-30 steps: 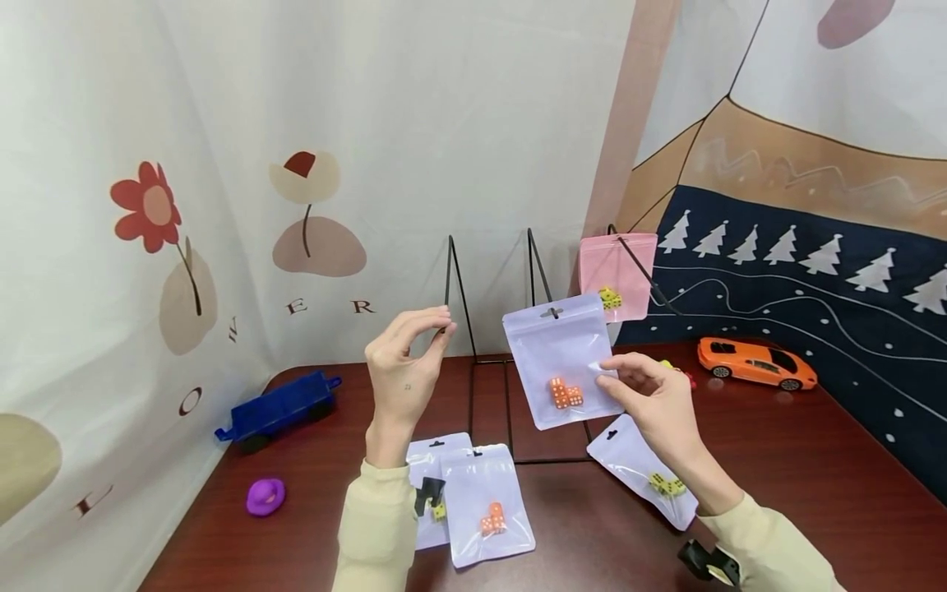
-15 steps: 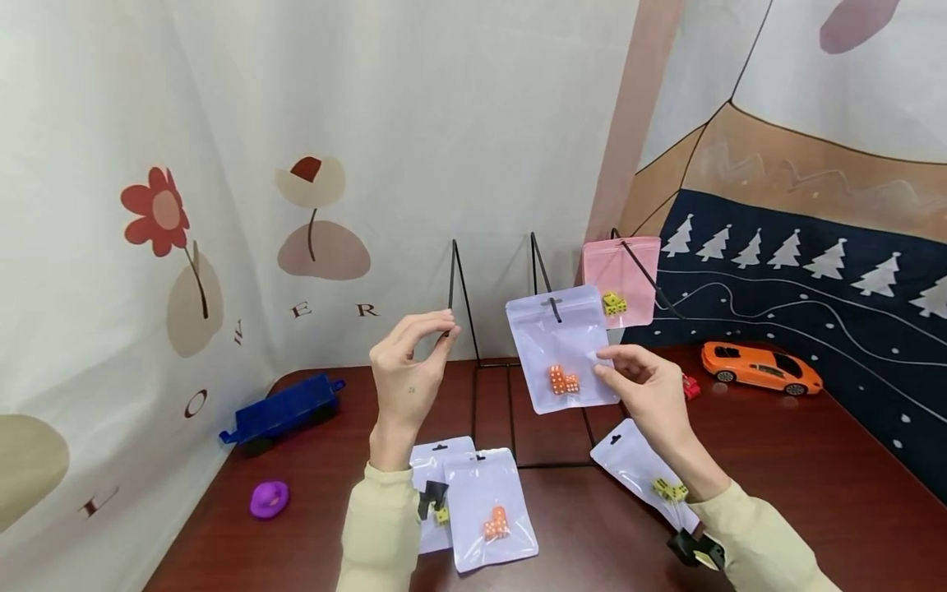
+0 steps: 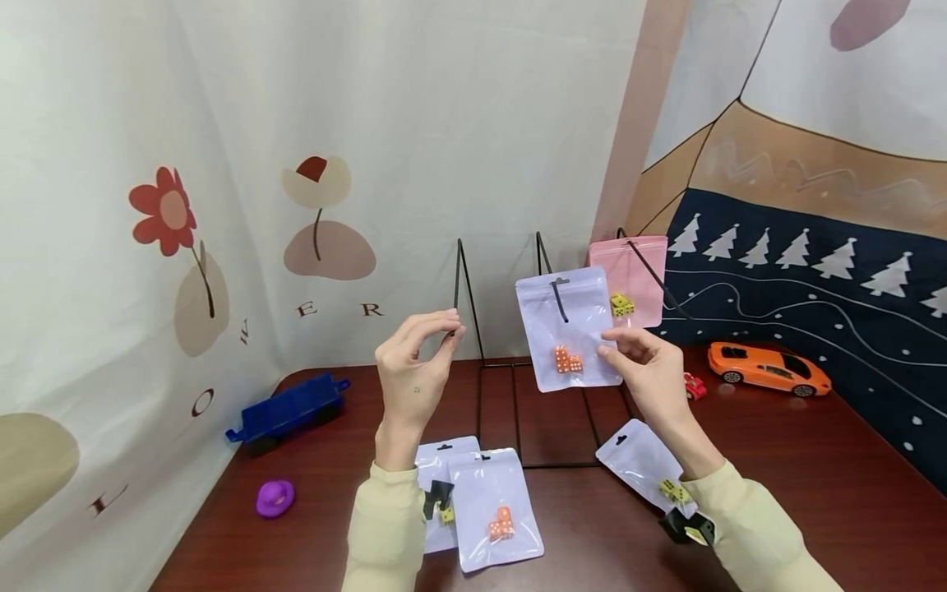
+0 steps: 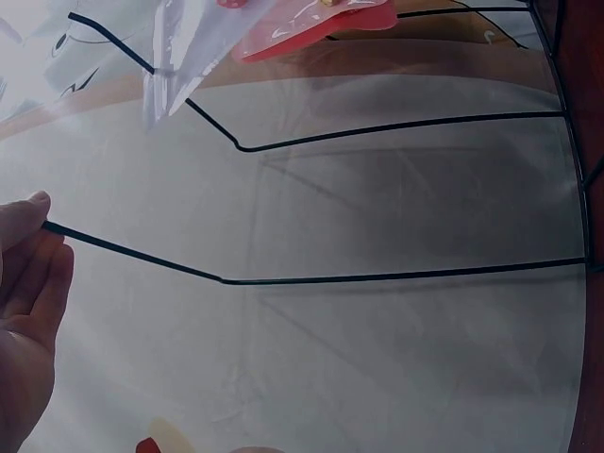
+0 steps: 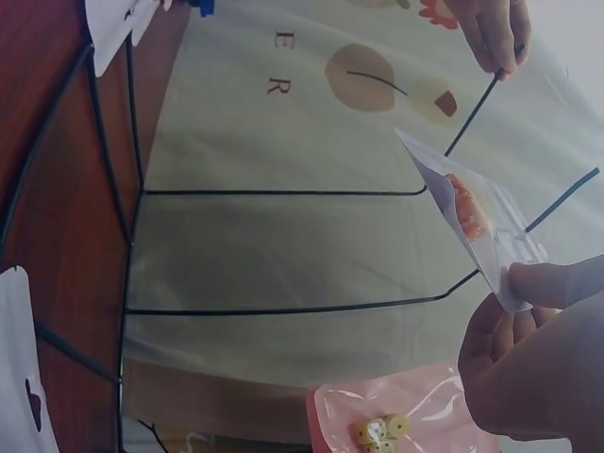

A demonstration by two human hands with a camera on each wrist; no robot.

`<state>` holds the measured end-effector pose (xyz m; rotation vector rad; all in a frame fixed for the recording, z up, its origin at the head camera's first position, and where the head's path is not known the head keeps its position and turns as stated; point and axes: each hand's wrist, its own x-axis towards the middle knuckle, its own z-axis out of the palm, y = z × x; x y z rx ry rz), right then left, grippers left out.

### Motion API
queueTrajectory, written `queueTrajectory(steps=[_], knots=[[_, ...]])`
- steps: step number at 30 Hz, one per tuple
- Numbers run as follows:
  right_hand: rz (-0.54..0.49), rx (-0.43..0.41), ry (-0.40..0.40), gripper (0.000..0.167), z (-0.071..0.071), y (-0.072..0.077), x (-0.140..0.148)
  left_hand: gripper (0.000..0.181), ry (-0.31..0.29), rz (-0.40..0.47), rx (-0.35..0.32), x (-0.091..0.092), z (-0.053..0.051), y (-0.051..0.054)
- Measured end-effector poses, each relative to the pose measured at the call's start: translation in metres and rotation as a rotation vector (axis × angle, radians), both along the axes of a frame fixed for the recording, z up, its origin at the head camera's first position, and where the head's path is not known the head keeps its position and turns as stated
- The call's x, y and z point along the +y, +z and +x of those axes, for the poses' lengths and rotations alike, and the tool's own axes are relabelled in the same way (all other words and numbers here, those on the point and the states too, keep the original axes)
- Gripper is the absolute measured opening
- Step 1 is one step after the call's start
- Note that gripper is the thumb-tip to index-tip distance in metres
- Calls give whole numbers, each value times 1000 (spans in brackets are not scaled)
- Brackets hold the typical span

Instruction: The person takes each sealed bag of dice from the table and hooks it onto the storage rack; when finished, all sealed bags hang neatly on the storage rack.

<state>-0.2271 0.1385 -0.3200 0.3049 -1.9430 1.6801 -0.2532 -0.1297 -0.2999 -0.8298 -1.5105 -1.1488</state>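
Note:
A lilac pouch with orange dice (image 3: 570,329) has the middle prong of the black wire rack (image 3: 560,302) passing through its top hole. The right hand (image 3: 654,374) pinches that pouch by its right edge; the right wrist view shows the thumb and fingers on the pouch (image 5: 472,222). At the left prong, the left hand (image 3: 416,374) pinches the tip between thumb and fingers, also visible in the left wrist view (image 4: 33,311). On the right prong hangs a pink pouch (image 3: 642,275) with yellow dice, behind and right of the lilac one.
Two overlapping lilac pouches (image 3: 488,481) lie at the front, partly behind the left sleeve. Another lilac pouch (image 3: 639,460) lies by the right forearm. Around them are a blue trailer (image 3: 288,409), a purple toy (image 3: 275,498), an orange car (image 3: 769,368) and a small red toy (image 3: 694,386).
The right hand has raised the lilac pouch and moved it back, and the middle prong now passes through its hole. The left hand keeps its pinch on the left prong.

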Motion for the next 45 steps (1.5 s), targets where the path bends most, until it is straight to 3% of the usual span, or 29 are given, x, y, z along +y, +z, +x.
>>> queueTrajectory(steps=[2,6,13,18,30,37,45], knots=[[-4,-14,-8,18,4,7,-3,16,0,-1,3,0,0,1],[-6,-35,-22,20,-2,7,-1,15,-2,-5,5,1,0,2],[5,-31,-31,21,-25,-11,7,17,8,-4,1,0,0,0],[-15,-25,-33,21,-34,-15,4,21,18,-2,-2,0,0,0],[-67,-80,-38,24,-54,-9,0,23,8,0,-8,0,1,1],[-45,-74,-34,25,-62,-5,-5,16,16,-3,-4,0,1,1],[-11,-118,-48,27,-70,-5,-9,22,8,-5,15,0,0,1]])
